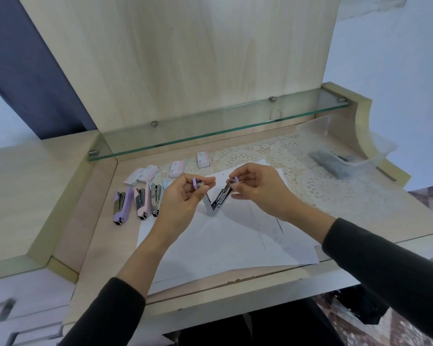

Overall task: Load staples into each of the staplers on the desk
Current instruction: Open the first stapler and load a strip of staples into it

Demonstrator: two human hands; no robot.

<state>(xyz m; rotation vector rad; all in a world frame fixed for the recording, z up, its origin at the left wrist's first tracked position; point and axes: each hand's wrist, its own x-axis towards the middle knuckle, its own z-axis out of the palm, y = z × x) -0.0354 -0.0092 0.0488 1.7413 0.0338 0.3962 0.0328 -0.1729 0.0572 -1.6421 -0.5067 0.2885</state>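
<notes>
Held stapler (pixel 214 203): opened into a V between both hands, its hinge (pixel 211 213) low over the paper sheet (pixel 225 245) on the bench (pixel 95 208); whether the hinge touched the paper could not be told.
Left hand (pixel 183 198): fingers curled, pinching the tip of the lilac top arm (pixel 195 184).
Right hand (pixel 258 188): fingertips closed on the upper end of the metal magazine (pixel 221 196); a thin pale sliver showed there, possibly a staple strip, though it was too small to be sure.
Weight: likely light, a small desk model easily carried by fingertips alone.
Stiffness: both arms looked rigid; the only give would be at the hinge and in the spring pusher inside the channel.
Surface: the polished metal looked slick, the lilac plastic a better hold.
Where to hold: the plastic arm by its sides with one hand, the magazine by its outer walls near the mouth with the other, keeping the open channel clear.
Staples: a glued strip would probably be brittle, so it should be pinched along its length and slid in flat.
Hazard: the sprung arm could snap down on a finger.
Waiting staplers (pixel 140 203): lay side by side left of the paper sheet, metal channels showing.
Staple boxes (pixel 176 169): small, standing in a loose row just behind those staplers.
</notes>
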